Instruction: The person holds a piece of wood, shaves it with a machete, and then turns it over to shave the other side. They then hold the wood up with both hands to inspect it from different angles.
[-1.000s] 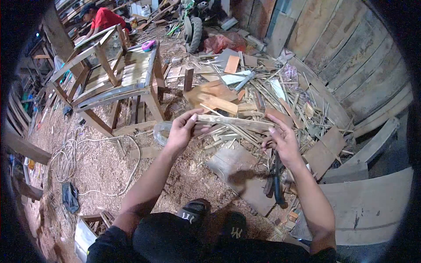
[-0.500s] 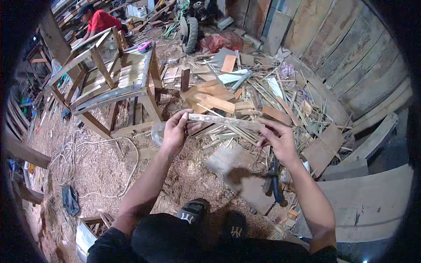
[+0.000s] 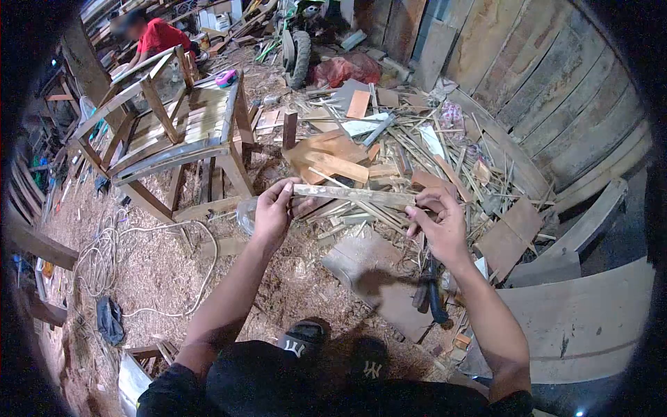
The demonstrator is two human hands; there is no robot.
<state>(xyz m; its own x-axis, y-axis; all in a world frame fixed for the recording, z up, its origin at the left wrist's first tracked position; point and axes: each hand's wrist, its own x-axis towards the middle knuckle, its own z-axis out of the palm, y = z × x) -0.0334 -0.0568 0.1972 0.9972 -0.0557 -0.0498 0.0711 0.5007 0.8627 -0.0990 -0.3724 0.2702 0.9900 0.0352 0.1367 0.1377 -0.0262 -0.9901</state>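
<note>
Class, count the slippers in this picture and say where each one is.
2. One slipper is at the bottom, just left of centre; the other slipper is just right of centre, in shadow. Others may be hidden in the clutter.

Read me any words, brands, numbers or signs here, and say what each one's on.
"NY", interlocked, on the right shoe.
Left shoe: a similar white logo, too skewed to read surely.
Pink object on the wooden furniture frame: any print is too small to read.
</note>
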